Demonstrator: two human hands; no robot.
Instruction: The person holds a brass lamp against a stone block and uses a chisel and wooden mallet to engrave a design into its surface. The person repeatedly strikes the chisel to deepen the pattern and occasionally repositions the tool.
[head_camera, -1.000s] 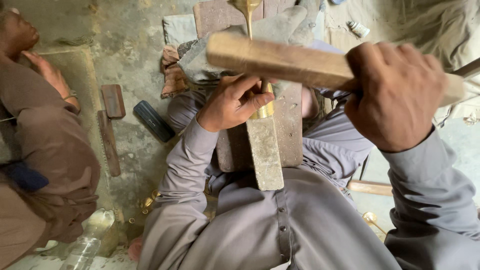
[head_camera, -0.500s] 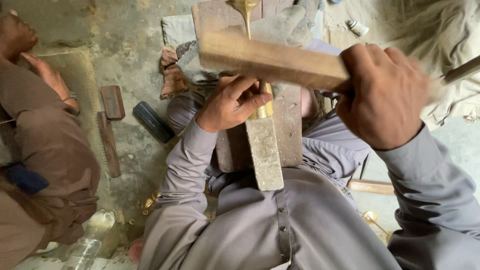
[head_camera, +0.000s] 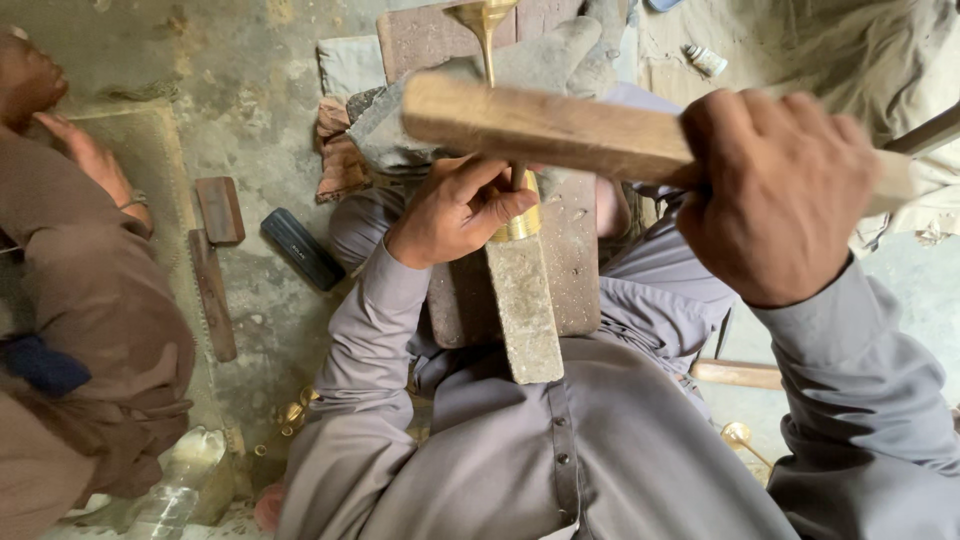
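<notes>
A wooden bar (head_camera: 560, 130) is gripped in the closed right hand (head_camera: 775, 195) and held level above the lap. A brass piece (head_camera: 515, 215) is pinched by the left hand (head_camera: 455, 210), fingers curled round it, at the upper end of a grey stone block (head_camera: 525, 300). The block is laid on a wooden board (head_camera: 575, 270) across the knees. On the floor (head_camera: 250, 120) to the left, a dark flat tool (head_camera: 300, 248) is noted beside a seated person's brown sleeve (head_camera: 90, 300).
</notes>
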